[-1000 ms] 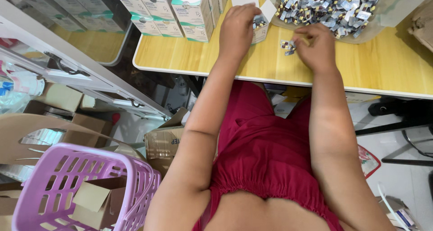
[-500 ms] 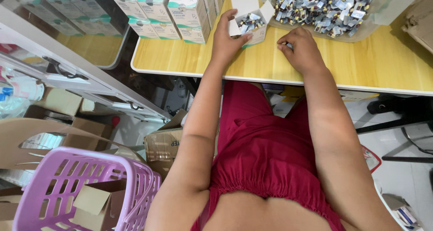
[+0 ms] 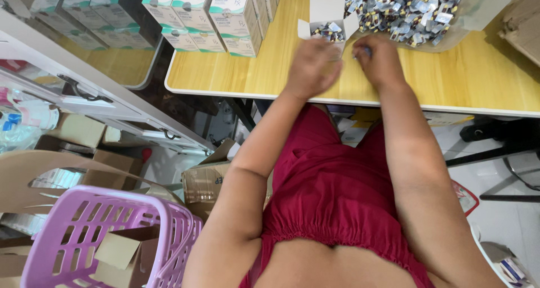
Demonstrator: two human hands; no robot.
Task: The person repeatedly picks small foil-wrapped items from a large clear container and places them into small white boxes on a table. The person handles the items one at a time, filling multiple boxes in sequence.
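Both hands work at a small open box (image 3: 328, 25) on the counter (image 3: 270, 68); the left hand (image 3: 312, 66) blurs beside it, finger state unclear, while the right hand (image 3: 378, 60) pinches a small part. A nudge could tip the box and spill its pieces.

A small white carton (image 3: 328, 19) is standing open-flapped on the wooden table, holding small dark-and-silver packets (image 3: 328, 31), while a heap of similar packets (image 3: 402, 7) is lying just beside it.
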